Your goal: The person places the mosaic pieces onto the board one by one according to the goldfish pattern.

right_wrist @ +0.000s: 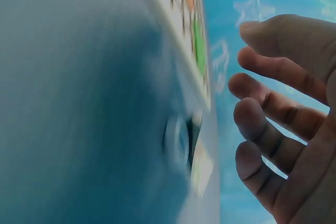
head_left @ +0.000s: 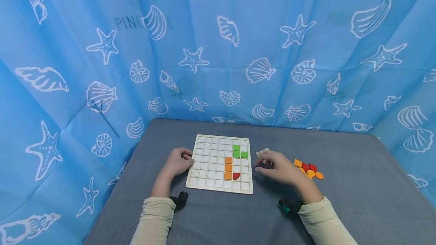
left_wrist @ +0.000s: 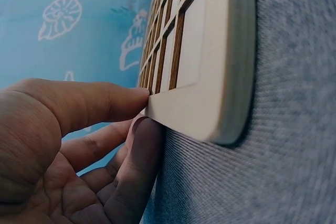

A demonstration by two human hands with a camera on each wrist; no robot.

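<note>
A square wooden grid board lies on the table, with green, orange and red tiles in some of its right-hand cells. At its left edge my left hand pinches the frame; the left wrist view shows the thumb on top of the rim and a finger against its side. My right hand hovers off the board's right edge, fingers loosely bent and holding nothing. Beyond its fingertips lies a small pale card-like piece, partly hidden by the hand and blurred in the right wrist view.
To the right of my right hand is a loose cluster of orange and red pieces, some round, some angular. The grey cloth-covered table ends at a blue shell-patterned curtain behind and at the left.
</note>
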